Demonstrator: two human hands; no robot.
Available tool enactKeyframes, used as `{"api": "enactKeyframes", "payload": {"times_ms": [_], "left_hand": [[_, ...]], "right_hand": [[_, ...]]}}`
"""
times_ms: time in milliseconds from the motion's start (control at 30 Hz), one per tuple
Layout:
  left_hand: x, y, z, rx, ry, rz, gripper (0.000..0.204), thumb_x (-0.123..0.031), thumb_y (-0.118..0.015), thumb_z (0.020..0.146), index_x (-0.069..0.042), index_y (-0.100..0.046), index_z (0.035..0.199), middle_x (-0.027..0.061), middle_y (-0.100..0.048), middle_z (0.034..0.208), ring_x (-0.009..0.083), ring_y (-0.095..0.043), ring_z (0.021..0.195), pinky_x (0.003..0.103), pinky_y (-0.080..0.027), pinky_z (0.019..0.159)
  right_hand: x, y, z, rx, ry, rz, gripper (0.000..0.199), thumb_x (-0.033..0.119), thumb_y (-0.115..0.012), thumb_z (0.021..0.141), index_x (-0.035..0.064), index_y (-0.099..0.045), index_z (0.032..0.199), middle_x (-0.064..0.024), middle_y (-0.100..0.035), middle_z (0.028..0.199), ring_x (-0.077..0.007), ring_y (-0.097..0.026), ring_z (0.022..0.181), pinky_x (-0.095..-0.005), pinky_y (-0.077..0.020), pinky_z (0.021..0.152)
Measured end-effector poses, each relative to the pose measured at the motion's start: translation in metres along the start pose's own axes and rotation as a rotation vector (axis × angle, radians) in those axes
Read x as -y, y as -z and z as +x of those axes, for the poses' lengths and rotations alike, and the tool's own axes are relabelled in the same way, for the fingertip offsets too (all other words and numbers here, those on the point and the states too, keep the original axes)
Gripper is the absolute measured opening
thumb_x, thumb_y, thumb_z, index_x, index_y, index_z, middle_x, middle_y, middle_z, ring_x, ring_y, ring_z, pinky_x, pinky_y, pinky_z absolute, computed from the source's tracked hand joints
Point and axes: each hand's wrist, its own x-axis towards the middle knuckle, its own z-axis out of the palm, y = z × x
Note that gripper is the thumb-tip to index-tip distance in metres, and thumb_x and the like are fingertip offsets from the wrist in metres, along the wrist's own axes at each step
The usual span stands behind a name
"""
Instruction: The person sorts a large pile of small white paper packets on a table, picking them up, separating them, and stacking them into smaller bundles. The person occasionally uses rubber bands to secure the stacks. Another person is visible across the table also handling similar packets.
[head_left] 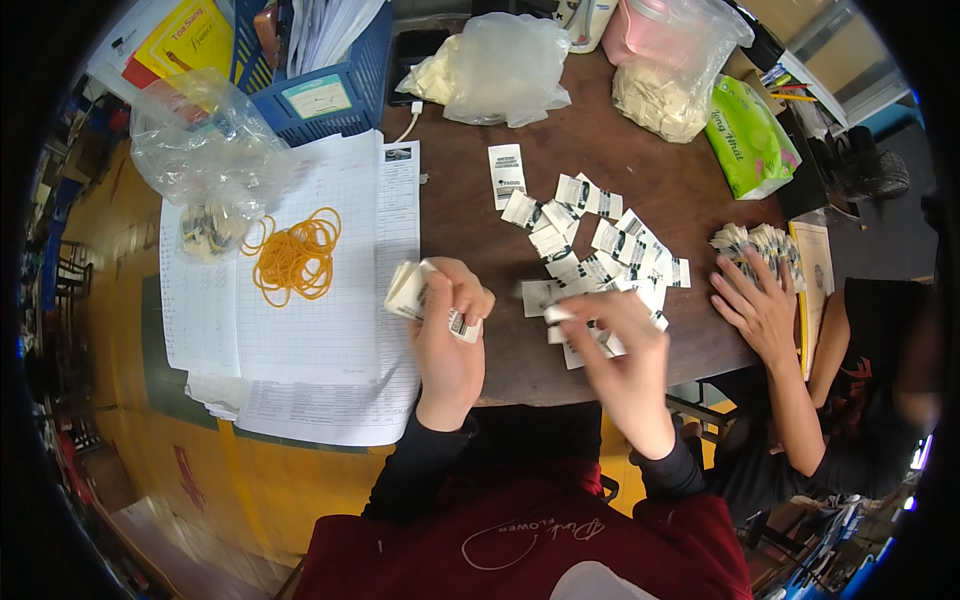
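Note:
A small stack of white printed labels (408,290) is gripped in my left hand (447,345), with the thumb pressed along it and the fingers curled behind. My right hand (632,365) is over the near edge of a loose pile of labels (625,245) on the brown table. Its thumb and fingers pinch a white label (560,314), slightly blurred by motion. The scattered labels overlap at many angles, and some are hidden beneath my right hand. One longer label (507,175) lies apart at the pile's far left.
Orange rubber bands (297,258) lie on gridded paper (350,345) at left, beside a clear bag (210,150). A blue basket (320,100), filled plastic bags (510,75) and a green tissue pack (745,140) stand farther back. At right, a co-worker's hand (755,300) touches label bundles (770,245).

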Motion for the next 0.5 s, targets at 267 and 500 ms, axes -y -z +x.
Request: {"api": "enactKeyframes", "payload": {"times_ms": [267, 500], "left_hand": [[0.012, -0.006, -0.016, 0.325, 0.321, 0.08, 0.058, -0.041, -0.068, 0.092, -0.002, -0.049, 0.131, 0.0071, -0.058, 0.122, 0.0091, -0.055, 0.097, 0.026, -0.045, 0.081], [0.007, -0.006, -0.005, 0.277, 0.304, 0.056, 0.02, -0.022, -0.053, 0.102, -0.003, -0.057, 0.106, 0.0043, -0.058, 0.101, 0.0135, -0.056, 0.095, 0.03, -0.043, 0.086]], "right_hand": [[0.004, -0.008, 0.004, -0.081, 0.146, 0.046, 0.017, -0.003, -0.075, 0.072, 0.0042, -0.071, 0.087, -0.0054, -0.068, 0.09, -0.0227, -0.059, 0.084, -0.0313, -0.0467, 0.075], [0.0, 0.004, -0.001, -0.03, 0.105, 0.077, 0.02, 0.0, -0.076, 0.075, 0.0054, -0.072, 0.094, -0.0084, -0.064, 0.103, -0.0238, -0.06, 0.088, -0.033, -0.0483, 0.074]]}}
